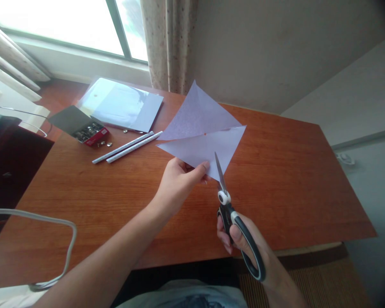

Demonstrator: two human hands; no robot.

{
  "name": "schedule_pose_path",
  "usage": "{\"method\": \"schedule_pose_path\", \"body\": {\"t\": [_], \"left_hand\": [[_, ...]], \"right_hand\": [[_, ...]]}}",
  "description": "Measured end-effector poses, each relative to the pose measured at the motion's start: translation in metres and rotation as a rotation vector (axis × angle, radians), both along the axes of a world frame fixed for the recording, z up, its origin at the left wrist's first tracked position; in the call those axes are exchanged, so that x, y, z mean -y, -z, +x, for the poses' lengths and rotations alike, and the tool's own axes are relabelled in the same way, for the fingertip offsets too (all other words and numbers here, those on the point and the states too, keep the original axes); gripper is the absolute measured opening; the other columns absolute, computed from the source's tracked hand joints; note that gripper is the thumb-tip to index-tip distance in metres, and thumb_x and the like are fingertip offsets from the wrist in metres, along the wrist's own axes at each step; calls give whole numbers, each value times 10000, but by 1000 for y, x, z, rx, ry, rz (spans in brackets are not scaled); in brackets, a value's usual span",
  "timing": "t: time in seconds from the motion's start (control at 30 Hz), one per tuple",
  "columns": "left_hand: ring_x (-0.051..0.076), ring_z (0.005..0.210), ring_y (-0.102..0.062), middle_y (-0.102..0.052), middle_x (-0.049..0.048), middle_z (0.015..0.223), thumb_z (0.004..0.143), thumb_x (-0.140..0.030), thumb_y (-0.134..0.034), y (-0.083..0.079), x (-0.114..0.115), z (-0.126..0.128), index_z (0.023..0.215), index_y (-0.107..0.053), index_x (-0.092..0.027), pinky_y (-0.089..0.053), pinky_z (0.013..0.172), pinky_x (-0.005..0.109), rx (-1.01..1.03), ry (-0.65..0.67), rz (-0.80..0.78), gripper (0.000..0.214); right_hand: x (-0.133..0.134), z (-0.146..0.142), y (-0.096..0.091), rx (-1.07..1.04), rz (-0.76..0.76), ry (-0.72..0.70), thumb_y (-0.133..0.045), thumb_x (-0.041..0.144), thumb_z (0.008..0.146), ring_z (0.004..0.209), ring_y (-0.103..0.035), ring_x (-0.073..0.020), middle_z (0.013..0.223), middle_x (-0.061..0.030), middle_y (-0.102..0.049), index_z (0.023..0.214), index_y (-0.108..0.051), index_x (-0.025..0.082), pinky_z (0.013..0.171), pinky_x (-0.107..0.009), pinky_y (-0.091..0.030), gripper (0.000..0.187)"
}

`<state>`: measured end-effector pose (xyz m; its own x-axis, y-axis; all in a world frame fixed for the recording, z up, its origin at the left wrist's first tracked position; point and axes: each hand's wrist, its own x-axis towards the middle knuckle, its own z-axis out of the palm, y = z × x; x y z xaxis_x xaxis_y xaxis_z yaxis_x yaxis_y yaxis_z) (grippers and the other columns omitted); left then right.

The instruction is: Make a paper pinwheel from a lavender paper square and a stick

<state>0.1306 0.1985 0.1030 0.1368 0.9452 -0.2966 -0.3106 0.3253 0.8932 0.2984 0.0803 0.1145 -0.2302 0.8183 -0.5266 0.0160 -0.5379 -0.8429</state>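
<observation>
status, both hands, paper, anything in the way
Left hand pinching squarish lilac paper sheet at near edge. Right hand gripping black-and-white metal scissors, one blade over sheet's near corner. Sheet slit from left corner. Left thumb close to blade.

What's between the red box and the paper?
Small metal pieces near the red box, then two pale sticks reaching toward the paper. Shows in the head view.

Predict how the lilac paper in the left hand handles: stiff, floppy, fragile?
Lilac paper: probably light and floppy; looks like a thin sheet, pinched at its near edge by the left hand. The slit running in from its left corner likely lets either side bend separately. Tearing seems likeliest where that slit narrows toward the middle.
</observation>
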Motion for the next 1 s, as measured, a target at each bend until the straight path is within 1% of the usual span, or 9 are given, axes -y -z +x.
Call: {"method": "schedule_pose_path", "body": {"t": [0.17,0.43,0.77,1.0], "left_hand": [[115,552,-596,-684,12,630,751,-259,-783,1,0,0,723,-674,-131,-468,533,214,5,13,-2,170],[105,554,-600,-681,12,633,757,-247,-787,-1,0,0,735,-674,-120,-472,520,191,15,-1,2,172],[99,555,-606,-687,9,638,760,-239,-794,-1,1,0,747,-680,-116,-488,523,183,29,16,3,168],[97,558,-617,-701,6,648,760,-241,-797,0,0,-1,751,-689,-119,-493,527,179,33,18,2,163]], "right_hand": [[0,1,0,4,9,-18,-564,717,876,582,-405,-117,684,27,-443,894,-564,184,548,-272,-326,534],[0,2,0,19,5,-21,-562,733,868,600,-429,-117,714,17,-459,919,-568,163,560,-270,-347,572],[0,3,3,10,4,-24,-569,738,866,572,-424,-110,676,28,-454,899,-565,174,540,-262,-343,565],[-1,2,1,12,7,-26,-564,732,874,579,-423,-115,679,28,-455,898,-563,178,557,-272,-339,554]]}}
